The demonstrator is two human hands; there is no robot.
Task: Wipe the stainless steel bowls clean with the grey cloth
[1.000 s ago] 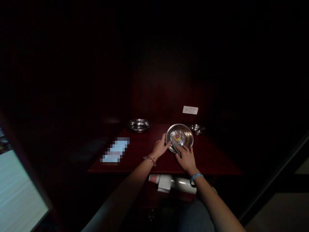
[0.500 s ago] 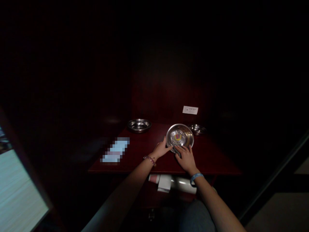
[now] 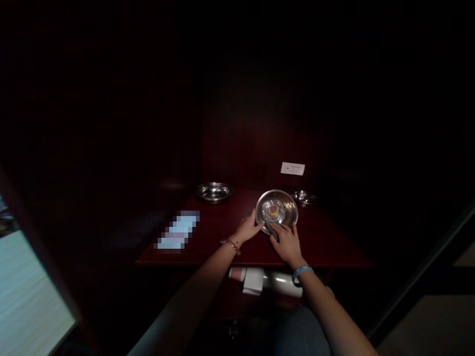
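A: Bowl (image 3: 282, 200) location?
B: Tilted, just right of the middle of the worktop (image 3: 208, 242).
A: Hand states?
B: Left hand (image 3: 248, 230) pinches the bowl's rim; right hand (image 3: 287, 244), fingers spread, at its near edge. Grip: cannot tell.

Bowl (image 3: 285, 210) I hold: round yellow-and-red label (image 3: 273, 211) inside, too small to read | elsewhere: nothing I can read

A dark red tabletop (image 3: 326, 247) meets a dim reddish wall (image 3: 252, 143) bearing a white socket plate (image 3: 293, 168).
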